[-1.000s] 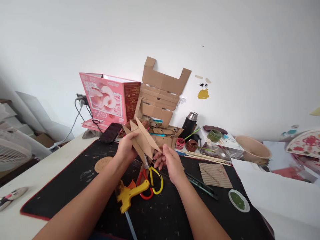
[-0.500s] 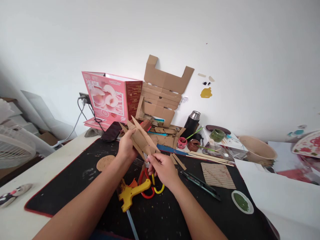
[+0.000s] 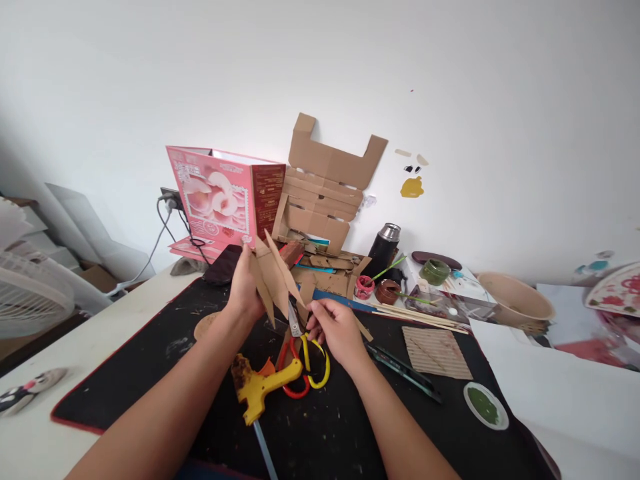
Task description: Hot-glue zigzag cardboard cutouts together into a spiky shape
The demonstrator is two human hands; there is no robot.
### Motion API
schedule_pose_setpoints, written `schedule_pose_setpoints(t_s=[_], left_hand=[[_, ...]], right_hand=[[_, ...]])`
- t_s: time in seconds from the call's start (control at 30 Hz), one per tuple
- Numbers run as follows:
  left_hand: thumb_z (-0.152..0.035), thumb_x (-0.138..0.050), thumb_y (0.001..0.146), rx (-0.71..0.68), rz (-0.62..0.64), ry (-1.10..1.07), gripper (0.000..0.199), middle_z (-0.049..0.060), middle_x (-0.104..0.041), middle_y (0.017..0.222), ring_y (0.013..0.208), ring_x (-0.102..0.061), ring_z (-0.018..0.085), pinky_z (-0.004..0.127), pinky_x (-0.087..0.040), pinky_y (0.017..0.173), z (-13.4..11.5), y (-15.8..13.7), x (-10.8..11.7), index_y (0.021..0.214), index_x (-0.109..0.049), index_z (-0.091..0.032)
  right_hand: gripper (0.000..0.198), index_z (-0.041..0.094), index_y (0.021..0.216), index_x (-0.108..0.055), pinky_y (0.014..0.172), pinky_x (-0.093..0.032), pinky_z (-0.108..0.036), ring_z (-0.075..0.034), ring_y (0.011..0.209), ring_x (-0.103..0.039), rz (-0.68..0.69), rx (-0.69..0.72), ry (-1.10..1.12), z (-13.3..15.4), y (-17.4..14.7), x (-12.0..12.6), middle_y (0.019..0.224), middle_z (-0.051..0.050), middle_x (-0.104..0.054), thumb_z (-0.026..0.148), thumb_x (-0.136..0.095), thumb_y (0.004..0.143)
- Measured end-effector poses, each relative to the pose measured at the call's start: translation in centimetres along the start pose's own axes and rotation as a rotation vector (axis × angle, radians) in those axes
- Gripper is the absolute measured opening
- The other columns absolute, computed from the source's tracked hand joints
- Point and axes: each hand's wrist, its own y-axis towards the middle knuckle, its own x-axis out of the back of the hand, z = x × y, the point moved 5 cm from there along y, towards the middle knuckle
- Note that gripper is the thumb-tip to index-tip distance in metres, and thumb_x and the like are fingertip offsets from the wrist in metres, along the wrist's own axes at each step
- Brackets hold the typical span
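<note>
My left hand (image 3: pixel 247 287) grips a folded brown cardboard piece (image 3: pixel 274 277) with pointed flaps standing apart, held up above the black mat. At its lower right tip my right hand (image 3: pixel 333 328) is closed in a pinch, with the fingertips partly hidden. Below the cardboard lie scissors (image 3: pixel 294 327) with one red and one yellow handle. A yellow hot glue gun (image 3: pixel 265 387) rests in front of them, a glue stick (image 3: pixel 264 448) pointing out of it towards me. A round cardboard disc (image 3: pixel 204 325) lies partly hidden by my left forearm.
Right of my hands lie a utility knife (image 3: pixel 405 373), corrugated cardboard (image 3: pixel 436 352) and a lid with green paint (image 3: pixel 485 405). Paint jars (image 3: pixel 364 287), thin wooden sticks (image 3: pixel 423 316) and a black flask (image 3: pixel 384 248) stand behind. A pink box (image 3: pixel 215 193) and cut cardboard (image 3: pixel 325 193) lean at the wall.
My left hand has turned the cardboard piece more upright and moved slightly left. My right hand has shifted a little right, to the piece's tip, uncovering more of the scissors.
</note>
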Motion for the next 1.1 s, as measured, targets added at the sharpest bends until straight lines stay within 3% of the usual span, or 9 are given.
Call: schedule_pose_setpoints(t_s=[0.13,0.27,0.47,0.63,0.8,1.1], left_hand=[[-0.091,-0.056,0.083,0.205,0.129,0.130,0.077,0.010,-0.073,0.079,0.072,-0.071,0.029,0.038,-0.057,0.063,2.8,-1.5,-1.2,0.109,-0.077,-0.022],[-0.092,-0.046,0.087,0.343,0.122,0.211,0.082,0.015,-0.075,0.079,0.081,-0.076,0.036,0.042,-0.059,0.066,5.2,-2.6,-1.3,0.101,-0.079,-0.018],[-0.090,-0.063,0.078,0.357,0.094,0.232,0.074,0.014,-0.078,0.077,0.082,-0.077,0.037,0.042,-0.061,0.065,5.9,-2.9,-1.1,0.091,-0.079,-0.020],[-0.087,-0.069,0.077,0.354,0.093,0.255,0.070,0.014,-0.079,0.078,0.079,-0.078,0.036,0.041,-0.060,0.061,5.8,-3.3,-1.3,0.095,-0.080,-0.020],[-0.087,-0.072,0.074,0.345,0.186,0.252,0.072,0.012,-0.079,0.079,0.078,-0.078,0.035,0.041,-0.061,0.062,6.0,-3.9,-2.0,0.102,-0.081,-0.022],[-0.080,-0.067,0.083,0.302,0.163,0.324,0.070,0.011,-0.077,0.071,0.068,-0.077,0.031,0.037,-0.060,0.060,5.6,-4.0,-2.4,0.108,-0.079,-0.016]], right_hand=[[0.063,0.017,0.093,-0.072,0.040,-0.039,-0.023,-0.014,0.045,-0.061,-0.092,0.009,0.121,0.2,0.4,1.1,0.067,-0.001,-0.068,0.079,-0.071,0.081],[0.062,0.021,0.089,-0.069,0.041,-0.042,-0.028,-0.017,0.048,-0.059,-0.092,0.029,0.129,0.4,0.3,1.0,0.068,0.000,-0.066,0.083,-0.070,0.081],[0.056,0.025,0.082,-0.063,0.043,-0.043,-0.030,-0.020,0.051,-0.057,-0.143,0.021,0.109,0.3,0.2,1.2,0.061,0.002,-0.060,0.080,-0.075,0.078],[0.055,0.026,0.084,-0.061,0.042,-0.041,-0.029,-0.018,0.048,-0.054,-0.108,0.019,0.154,0.4,0.3,1.0,0.060,0.004,-0.059,0.078,-0.077,0.077],[0.056,0.027,0.081,-0.057,0.042,-0.041,-0.030,-0.018,0.047,-0.054,-0.133,0.035,0.140,0.4,0.3,1.1,0.059,0.004,-0.059,0.079,-0.077,0.078],[0.058,0.025,0.078,-0.056,0.040,-0.039,-0.027,-0.017,0.045,-0.056,-0.090,0.041,0.191,0.4,0.2,0.6,0.057,0.004,-0.063,0.078,-0.081,0.075]])
